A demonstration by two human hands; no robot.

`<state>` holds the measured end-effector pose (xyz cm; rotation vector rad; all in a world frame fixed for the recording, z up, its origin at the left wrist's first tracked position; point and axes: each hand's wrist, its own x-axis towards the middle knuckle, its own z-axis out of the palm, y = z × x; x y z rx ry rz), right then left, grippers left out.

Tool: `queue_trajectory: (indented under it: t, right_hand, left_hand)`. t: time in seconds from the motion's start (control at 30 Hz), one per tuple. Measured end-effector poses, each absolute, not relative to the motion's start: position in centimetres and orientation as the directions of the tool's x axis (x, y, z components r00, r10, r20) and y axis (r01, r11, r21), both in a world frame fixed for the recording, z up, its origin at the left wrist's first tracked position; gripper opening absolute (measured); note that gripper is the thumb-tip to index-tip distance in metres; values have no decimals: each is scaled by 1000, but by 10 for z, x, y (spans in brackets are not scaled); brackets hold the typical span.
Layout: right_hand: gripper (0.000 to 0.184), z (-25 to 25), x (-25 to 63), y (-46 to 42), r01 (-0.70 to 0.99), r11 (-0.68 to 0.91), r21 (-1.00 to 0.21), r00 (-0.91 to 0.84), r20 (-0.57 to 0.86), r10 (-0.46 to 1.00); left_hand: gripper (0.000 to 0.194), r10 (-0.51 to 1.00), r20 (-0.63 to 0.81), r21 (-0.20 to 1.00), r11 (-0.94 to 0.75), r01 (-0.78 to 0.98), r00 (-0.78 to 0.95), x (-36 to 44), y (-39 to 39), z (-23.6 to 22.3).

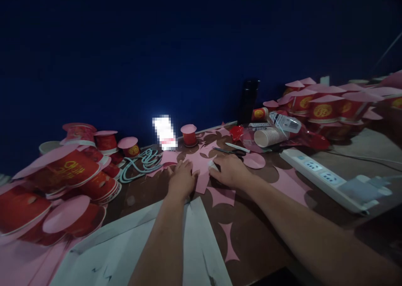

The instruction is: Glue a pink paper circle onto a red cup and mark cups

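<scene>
My left hand (182, 179) rests on the table with its fingers spread, at the left edge of a cut sheet of pink paper (203, 176). On the right side of that paper, my right hand (231, 171) has its fingers curled round a small white object (213, 165), whose kind I cannot make out. Pink paper scraps (221, 196) with rounded cut-outs lie about both hands. Just beyond stands a small red paper cup (189, 136) topped with a pink paper disc. Dark-handled scissors (230, 152) and a white pen-like stick (238, 147) lie past my right hand.
Red cups with pink tops crowd the left (75, 168) and back right (325, 108). A coiled pale cable (143, 164) lies near a bright, pixelated phone (166, 132). A power strip (323, 178) sits at right, stacked cups (270, 137) behind it. A white box lid (125, 240) lies in front.
</scene>
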<state>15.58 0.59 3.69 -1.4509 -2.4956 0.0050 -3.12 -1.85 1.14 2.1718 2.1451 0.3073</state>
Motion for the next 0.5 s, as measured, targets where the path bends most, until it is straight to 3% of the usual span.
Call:
queue_trajectory:
  t: [0.2, 0.33, 0.5]
  right_hand:
    - [45, 31, 166, 20, 912, 264, -315, -193, 239, 952]
    - [44, 26, 171, 25, 940, 166, -297, -139, 112, 984]
    - [43, 20, 170, 26, 941, 179, -288, -147, 129, 981]
  left_hand:
    - [28, 987, 115, 191, -131, 973, 111, -26, -20, 16]
    - [26, 981, 109, 199, -177, 964, 157, -20, -25, 21]
    - [29, 978, 131, 149, -184, 972, 165, -13, -31, 25]
